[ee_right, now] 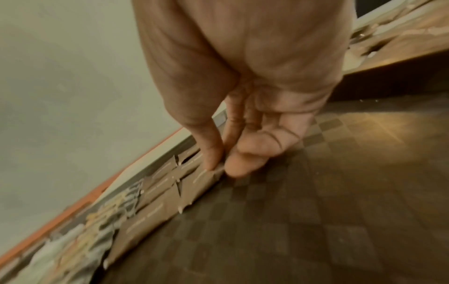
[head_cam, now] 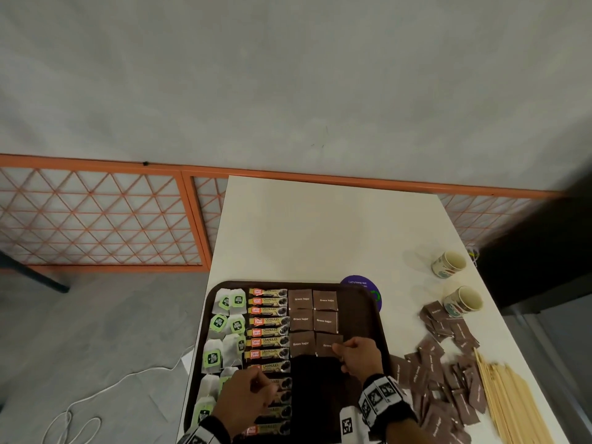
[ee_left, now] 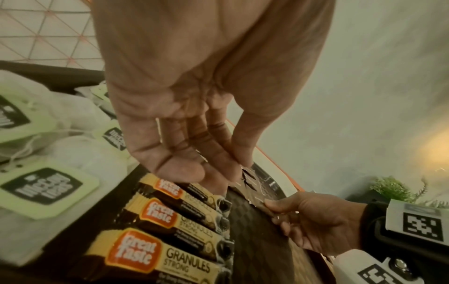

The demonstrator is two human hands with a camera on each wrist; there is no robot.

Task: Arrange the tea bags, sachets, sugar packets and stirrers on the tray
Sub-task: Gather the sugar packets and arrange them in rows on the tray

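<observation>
I see an office pantry or break room: a white counter (head_cam: pixel 320 225) with two mugs (head_cam: pixel 448 264), a plain grey wall (head_cam: pixel 288 75), and an orange lattice partition (head_cam: pixel 96 216).

White table (head_cam: pixel 320 225) bears tray (head_cam: pixel 362 302); two cups (head_cam: pixel 448 264); loose packets (head_cam: pixel 448 389); stirrers (head_cam: pixel 506 398).

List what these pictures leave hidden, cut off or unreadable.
- Head view: the left hand covers several coffee sachets; whether it touches them is unclear.
- Head view: the bottom edge cuts off the tray, the stirrers and the loose sugar packets.
- Right wrist view: blur makes the print on the sugar packet pinched by the right hand unreadable.
- Head view: the purple disc has text too small to read.
</observation>
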